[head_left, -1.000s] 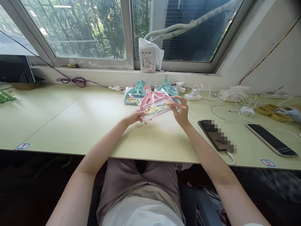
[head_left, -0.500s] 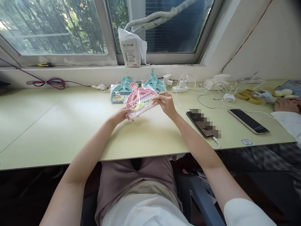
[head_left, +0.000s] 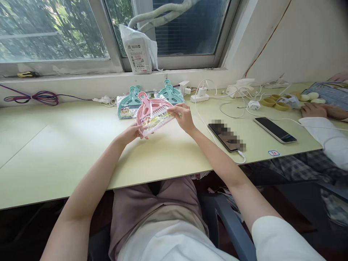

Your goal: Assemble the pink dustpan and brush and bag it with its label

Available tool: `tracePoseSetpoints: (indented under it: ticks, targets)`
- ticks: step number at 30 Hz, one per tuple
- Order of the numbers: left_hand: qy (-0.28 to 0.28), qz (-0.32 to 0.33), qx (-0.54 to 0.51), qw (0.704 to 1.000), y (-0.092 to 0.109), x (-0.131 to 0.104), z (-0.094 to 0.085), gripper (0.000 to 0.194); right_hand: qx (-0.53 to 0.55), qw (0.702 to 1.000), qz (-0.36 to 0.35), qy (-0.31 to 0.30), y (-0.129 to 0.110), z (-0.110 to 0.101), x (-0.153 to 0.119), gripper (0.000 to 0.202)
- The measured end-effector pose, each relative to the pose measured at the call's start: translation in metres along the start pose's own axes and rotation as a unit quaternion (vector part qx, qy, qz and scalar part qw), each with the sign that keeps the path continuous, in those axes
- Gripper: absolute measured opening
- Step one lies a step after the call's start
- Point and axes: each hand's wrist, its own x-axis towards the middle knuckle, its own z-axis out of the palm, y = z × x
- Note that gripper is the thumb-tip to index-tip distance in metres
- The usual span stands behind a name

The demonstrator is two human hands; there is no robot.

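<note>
A pink dustpan and brush set in clear plastic wrap is tilted above the table, held between both hands. My left hand grips its lower left corner, with some fingers hidden underneath. At its right edge my right hand pinches the wrap between thumb and fingers. Close behind lie green dustpan sets in the same kind of wrapping: one at the left, others at the right, partly covered by the pink one.
On the pale table lie a charging phone and a second phone. White chargers and cables run along the wall. Another person's hands rest at the right, near a yellow tray. A wrapped box stands on the sill.
The camera view has turned slightly right, so everything appears shifted left. Both hands keep their hold on the pink set, with hardly any change in its tilt.
</note>
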Motion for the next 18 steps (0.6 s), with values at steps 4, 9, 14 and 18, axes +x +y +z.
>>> tracePoseSetpoints:
  ticks: [4,9,14,18]
  targets:
    - [-0.004,0.011,0.013,1.0,0.0,0.0,-0.001,0.037,0.065,0.997,0.047,0.005,0.008,0.004,0.001,0.029]
    - [-0.004,0.009,0.049,0.999,0.001,0.0,-0.004,0.036,0.279,0.924,0.244,-0.095,0.016,0.011,0.001,0.051]
    - [-0.018,-0.006,0.079,0.997,0.001,-0.002,-0.006,0.045,0.385,0.831,0.381,-0.124,0.009,0.012,0.001,0.014]
    - [-0.001,-0.009,0.085,0.996,0.001,-0.001,-0.004,0.051,0.397,0.811,0.417,-0.101,0.007,0.012,0.001,0.001]
